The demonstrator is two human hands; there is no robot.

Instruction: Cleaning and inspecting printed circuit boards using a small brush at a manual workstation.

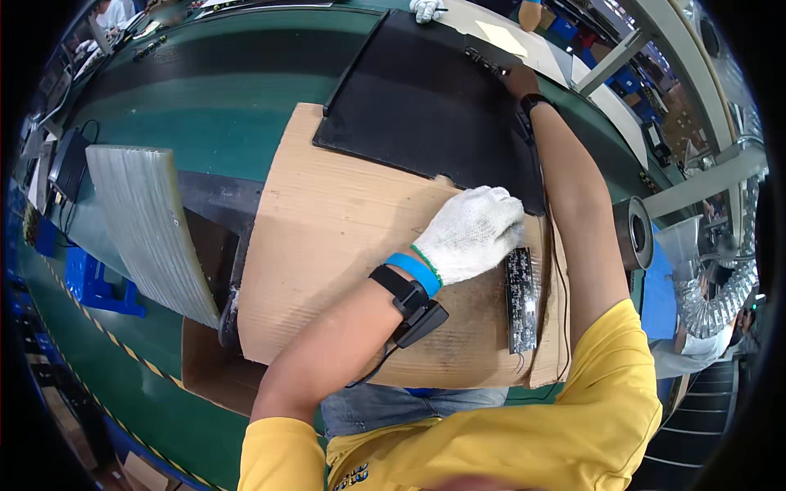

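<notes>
My right hand (521,82), bare, reaches to the far right corner of a black mat (426,102). Its fingers are closed on the near end of a small dark circuit board (481,59). In a white knit glove, my left hand (476,231) is over the cardboard sheet (327,237), just below the mat's near edge. Its fingers are curled and partly hidden, and I cannot make out what is in them. Beside that hand lies a long dark circuit board strip (521,299) with thin wires at its near end.
A tall stack of pale sheets (139,213) leans at the left by an open cardboard box (217,360). A blue stool (94,282) is beyond it. On the right are a grey cylinder (634,233) and a metal frame (696,184). Across the bench shows another person's gloved hand (427,10).
</notes>
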